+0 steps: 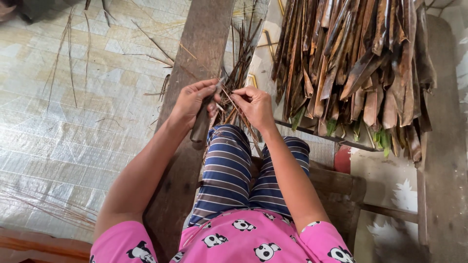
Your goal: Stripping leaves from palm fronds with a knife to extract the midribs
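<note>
Fingers of my left hand (pixel 192 102) are wrapped around a dark knife handle (pixel 201 124), thumb up near the blade end, so they are closed on it. Fingers of my right hand (pixel 254 104) pinch a thin brown strip (pixel 229 100), thumb and forefinger pressed together on it, the other fingers curled underneath. Strip runs between the two hands, just above my striped knee (pixel 226 160), and meets the knife tip beside my left thumb.

Judgement on the step: keep the blade shallow and along the grain, right hand holding the strip taut, left thumb steadying, or the strip will likely split or snap.

Just beyond the fingers: a loose bunch of dark sticks (pixel 241 58) fanning away from both hands, some touching the strip. Under and to the left of the left hand, a long wooden plank (pixel 200 44). Further out to the right of the right hand, a heap of brown dried leaf sheaths (pixel 356 68), well apart from the fingers. Woven mat (pixel 73 122) covers the floor out to the left, with stray fibres on it.
</note>
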